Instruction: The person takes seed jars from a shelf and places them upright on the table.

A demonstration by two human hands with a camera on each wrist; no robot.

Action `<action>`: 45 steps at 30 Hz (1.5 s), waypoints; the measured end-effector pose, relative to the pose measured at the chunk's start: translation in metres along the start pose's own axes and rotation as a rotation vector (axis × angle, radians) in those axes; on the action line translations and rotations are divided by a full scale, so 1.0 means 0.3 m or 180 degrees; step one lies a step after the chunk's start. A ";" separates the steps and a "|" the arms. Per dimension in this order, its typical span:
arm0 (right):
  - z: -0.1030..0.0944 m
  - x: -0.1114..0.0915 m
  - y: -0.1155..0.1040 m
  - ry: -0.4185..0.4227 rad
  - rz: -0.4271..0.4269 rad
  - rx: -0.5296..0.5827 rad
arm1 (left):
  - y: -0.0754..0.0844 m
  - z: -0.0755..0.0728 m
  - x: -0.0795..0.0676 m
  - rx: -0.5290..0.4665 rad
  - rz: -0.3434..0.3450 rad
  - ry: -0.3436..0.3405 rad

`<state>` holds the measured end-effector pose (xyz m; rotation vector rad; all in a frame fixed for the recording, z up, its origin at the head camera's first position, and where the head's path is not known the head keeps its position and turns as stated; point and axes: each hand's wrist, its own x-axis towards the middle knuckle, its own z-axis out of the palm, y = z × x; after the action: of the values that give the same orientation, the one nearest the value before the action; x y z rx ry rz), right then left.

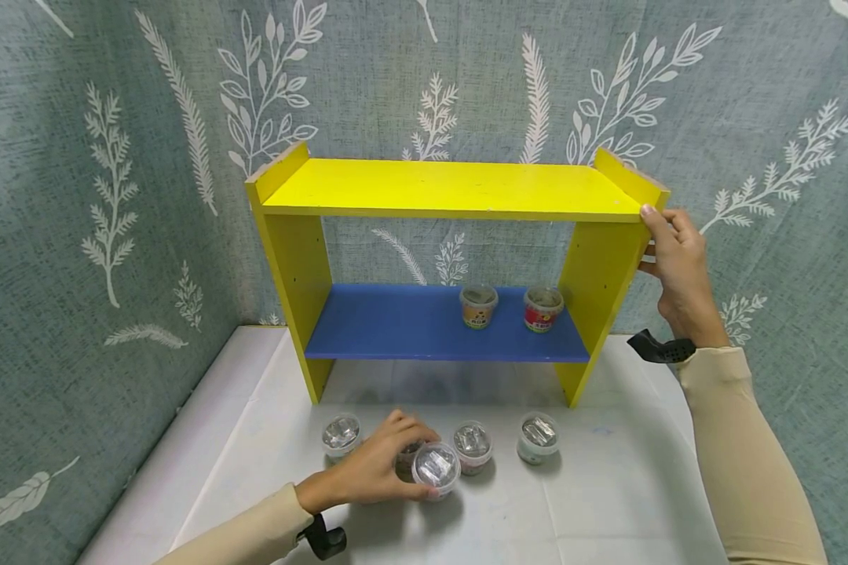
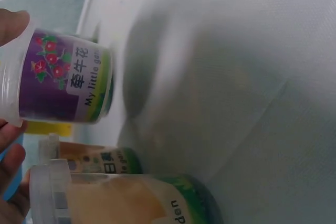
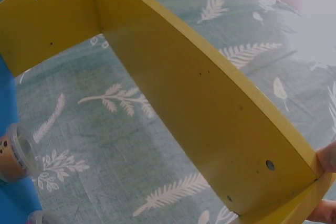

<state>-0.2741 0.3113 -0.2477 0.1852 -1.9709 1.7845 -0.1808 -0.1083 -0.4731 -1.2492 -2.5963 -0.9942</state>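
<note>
My left hand [image 1: 378,463] pinches a small lidded plastic cup [image 1: 436,468] by its rim, thumb and fingers on opposite sides. In the left wrist view this cup has a purple label [image 2: 50,77] with red flowers, and its shadow falls on the table apart from its base. Partly hidden behind the hand stands another cup [image 1: 406,461]. Close by are a cup to the left [image 1: 341,434] and a cup to the right [image 1: 472,449]. My right hand [image 1: 684,271] grips the upper right corner of a yellow shelf [image 1: 459,188], thumb on its front edge.
On the blue lower board [image 1: 389,322] stand an orange-labelled cup [image 1: 477,308] and a red-labelled cup [image 1: 542,309]. One more lidded cup [image 1: 538,438] stands on the white-covered table [image 1: 608,486], right of the others. Leaf-patterned fabric [image 1: 466,86] hangs behind the shelf.
</note>
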 end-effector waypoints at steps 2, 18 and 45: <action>0.000 0.000 0.002 -0.0001 -0.0003 0.0001 | 0.001 0.004 0.000 0.0015 -0.0018 -0.0011; 0.001 0.000 -0.003 0.0021 0.0008 0.0055 | -0.003 0.033 -0.002 0.0219 -0.0020 -0.0088; 0.003 0.002 -0.002 0.0077 0.0010 -0.0017 | -0.032 -0.058 0.080 -0.0347 -0.0063 0.0160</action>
<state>-0.2745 0.3105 -0.2470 0.1579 -1.9599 1.7752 -0.2069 -0.1068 -0.4560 -1.2071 -2.5527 -1.1696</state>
